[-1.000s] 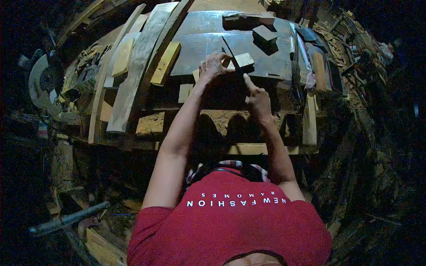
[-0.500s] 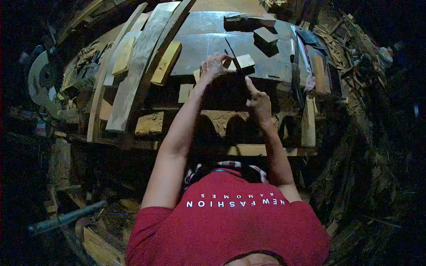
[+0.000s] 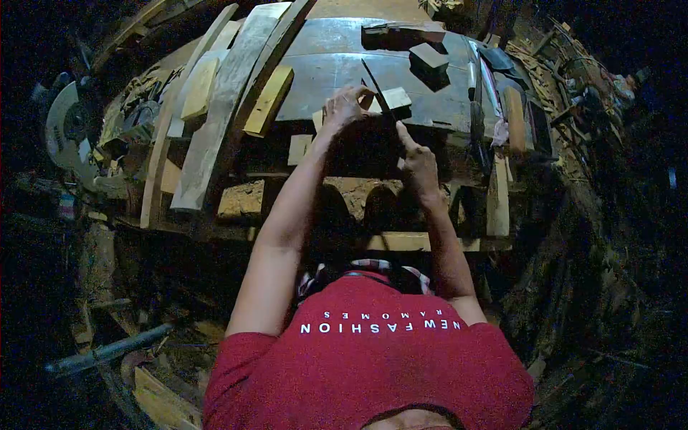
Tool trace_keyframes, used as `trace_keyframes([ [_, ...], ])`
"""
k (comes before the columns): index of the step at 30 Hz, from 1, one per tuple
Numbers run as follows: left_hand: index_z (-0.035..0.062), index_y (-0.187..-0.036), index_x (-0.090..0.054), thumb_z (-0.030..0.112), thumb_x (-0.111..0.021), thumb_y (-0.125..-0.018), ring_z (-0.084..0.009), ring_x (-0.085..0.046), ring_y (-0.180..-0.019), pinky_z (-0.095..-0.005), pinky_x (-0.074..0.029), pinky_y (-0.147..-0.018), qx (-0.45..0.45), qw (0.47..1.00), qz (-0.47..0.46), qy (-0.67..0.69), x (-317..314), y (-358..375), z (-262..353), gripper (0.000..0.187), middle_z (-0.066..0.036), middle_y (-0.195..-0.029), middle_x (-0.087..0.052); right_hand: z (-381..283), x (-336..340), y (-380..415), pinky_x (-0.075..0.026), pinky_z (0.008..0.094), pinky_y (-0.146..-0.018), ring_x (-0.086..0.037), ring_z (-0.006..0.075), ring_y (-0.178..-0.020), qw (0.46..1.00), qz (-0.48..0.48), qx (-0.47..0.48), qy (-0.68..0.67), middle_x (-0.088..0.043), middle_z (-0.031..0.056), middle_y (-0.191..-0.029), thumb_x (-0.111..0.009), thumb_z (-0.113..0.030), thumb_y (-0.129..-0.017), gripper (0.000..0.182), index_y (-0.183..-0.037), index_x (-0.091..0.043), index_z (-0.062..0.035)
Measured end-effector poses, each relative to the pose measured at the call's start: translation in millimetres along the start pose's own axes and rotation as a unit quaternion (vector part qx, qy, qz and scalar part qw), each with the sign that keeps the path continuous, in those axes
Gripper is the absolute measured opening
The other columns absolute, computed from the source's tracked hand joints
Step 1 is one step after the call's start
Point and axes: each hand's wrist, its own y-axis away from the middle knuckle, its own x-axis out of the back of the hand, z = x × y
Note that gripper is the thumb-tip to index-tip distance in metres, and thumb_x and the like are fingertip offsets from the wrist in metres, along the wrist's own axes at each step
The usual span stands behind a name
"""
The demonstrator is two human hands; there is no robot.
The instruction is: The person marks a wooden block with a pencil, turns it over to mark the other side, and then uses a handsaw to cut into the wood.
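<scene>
Pale wood block [image 3: 398, 99]: lay on the metal-topped bench [image 3: 315, 80] and served as landmark. Dark narrow blade [image 3: 375, 82]: crossed the block slantwise, its tip pointing beyond the block and its near end on the side toward the person. Left hand [image 3: 346, 107]: at the block's left end, fingers curled and thumb drawn in, gripping the wood. Right hand [image 3: 419, 166]: nearer the person than the block and slightly to its right; closed on the near end of the blade, index finger extended along it. Handle too dark to make out.

Surroundings: yellow wood piece [image 3: 269, 100] lay left of the block; farther left, a long weathered plank [image 3: 228, 118] ran lengthwise. A grey block [image 3: 429, 56] sat beyond the block, to the right, with a dark wood offcut [image 3: 403, 31] farther beyond. Well right of the block stood a brown strip [image 3: 514, 118]. Red shirt [image 3: 373, 351]: nearest the camera.
</scene>
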Motion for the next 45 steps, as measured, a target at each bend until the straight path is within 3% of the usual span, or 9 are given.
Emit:
trace_keyframes([
  [5, 0.0226, -0.099, -0.06, 0.045, -0.072, -0.057, -0.0252, -0.057, -0.085, -0.0369, -0.047, -0.071, -0.019, 0.999, 0.035, -0.013, 4.4, 4.9, 4.8, 0.049, -0.005, -0.087, -0.058, -2.1, -14.6, -53.7, -0.047, 0.0446, -0.063, -0.061, 0.0333, -0.071, 0.998, -0.044, -0.007, -0.034, -0.059, 0.021, -0.078, -0.056, -0.01, -0.069, 0.062, -0.127, -0.036, -0.0186],
  [7, 0.0212, -0.098, -0.061, 0.043, -0.073, -0.057, -0.0258, -0.057, -0.086, -0.0363, -0.046, -0.073, -0.012, 1.0, 0.022, -0.004, 11.0, 4.8, 10.1, 0.049, -0.006, -0.091, -0.059, 2.5, -25.3, -63.5, -0.047, 0.0445, -0.065, -0.061, 0.0333, -0.069, 0.996, 0.041, 0.078, -0.034, -0.06, 0.0195, -0.074, -0.053, -0.011, -0.071, 0.058, -0.127, -0.036, -0.0181],
  [15, 0.0209, -0.099, -0.062, 0.043, -0.074, -0.057, -0.0258, -0.057, -0.089, -0.037, -0.046, -0.074, -0.002, 1.0, 0.003, 0.016, 6.8, 1.5, 6.2, 0.049, -0.008, -0.095, -0.059, -1.9, -0.8, 0.8, -0.042, 0.0415, -0.055, -0.049, 0.0387, -0.057, 0.998, -0.009, 0.003, -0.06, -0.048, 0.0236, -0.064, -0.059, -0.005, -0.064, 0.07, -0.129, -0.035, -0.0122],
  [23, 0.0248, -0.1, -0.06, 0.045, -0.073, -0.056, -0.0254, -0.055, -0.091, -0.0388, -0.045, -0.074, -0.008, 0.999, -0.018, 0.028, 5.6, -0.6, 0.2, 0.051, -0.006, -0.093, -0.057, 4.1, -28.9, -68.6, -0.048, 0.0438, -0.058, -0.059, 0.0357, -0.067, 0.991, 0.063, 0.111, -0.031, -0.059, 0.0204, -0.075, -0.055, -0.001, -0.065, 0.065, -0.125, -0.037, -0.0148],
  [30, 0.0253, -0.1, -0.06, 0.044, -0.074, -0.056, -0.0269, -0.054, -0.092, -0.0396, -0.044, -0.074, 0.013, 1.0, -0.011, 0.007, 6.9, 2.6, 7.0, 0.05, -0.008, -0.092, -0.056, -11.7, 7.5, 7.6, -0.044, 0.0384, -0.053, -0.052, 0.0318, -0.054, 0.997, -0.018, -0.012, -0.069, -0.053, 0.0232, -0.075, -0.054, 0.003, -0.062, 0.073, -0.13, -0.033, -0.0151],
  [36, 0.0178, -0.095, -0.063, 0.041, -0.074, -0.057, -0.0255, -0.055, -0.085, -0.035, -0.045, -0.071, -0.049, 0.998, 0.035, -0.003, -11.1, -7.4, -13.4, 0.046, -0.008, -0.091, -0.057, -3.8, -16.4, -51.3, -0.046, 0.046, -0.058, -0.059, 0.0358, -0.067, 1.0, 0.001, 0.025, -0.009, -0.059, 0.02, -0.074, -0.056, -0.004, -0.066, 0.062, -0.124, -0.038, -0.0156],
  [39, 0.0181, -0.094, -0.063, 0.04, -0.073, -0.058, -0.025, -0.056, -0.083, -0.0354, -0.045, -0.07, 0.019, 1.0, 0.001, -0.023, 9.7, 2.1, 10.9, 0.044, -0.008, -0.088, -0.058, -1.5, -21.4, -58.6, -0.047, 0.0438, -0.057, -0.059, 0.0354, -0.066, 0.992, 0.061, 0.093, -0.065, -0.059, 0.0199, -0.073, -0.056, -0.004, -0.066, 0.058, -0.122, -0.04, -0.0142],
  [42, 0.018, -0.094, -0.062, 0.04, -0.073, -0.059, -0.0247, -0.056, -0.082, -0.0356, -0.045, -0.069, -0.002, 1.0, 0.019, -0.02, 6.3, 2.9, 7.4, 0.043, -0.008, -0.086, -0.058, -4.5, -11.0, -38.2, -0.047, 0.0423, -0.056, -0.06, 0.0345, -0.064, 0.997, -0.025, 0.017, -0.065, -0.059, 0.0199, -0.069, -0.056, -0.004, -0.065, 0.063, -0.124, -0.038, -0.0141],
  [45, 0.0179, -0.095, -0.062, 0.04, -0.073, -0.059, -0.024, -0.056, -0.082, -0.0358, -0.045, -0.068, -0.045, 0.998, 0.049, 0.007, -1.4, 1.7, -1.0, 0.044, -0.007, -0.084, -0.058, -3.8, -9.2, -5.5, -0.048, 0.0413, -0.055, -0.059, 0.0339, -0.061, 0.997, 0.025, 0.032, -0.071, -0.058, 0.0194, -0.066, -0.057, -0.003, -0.063, 0.067, -0.126, -0.036, -0.0135],
])
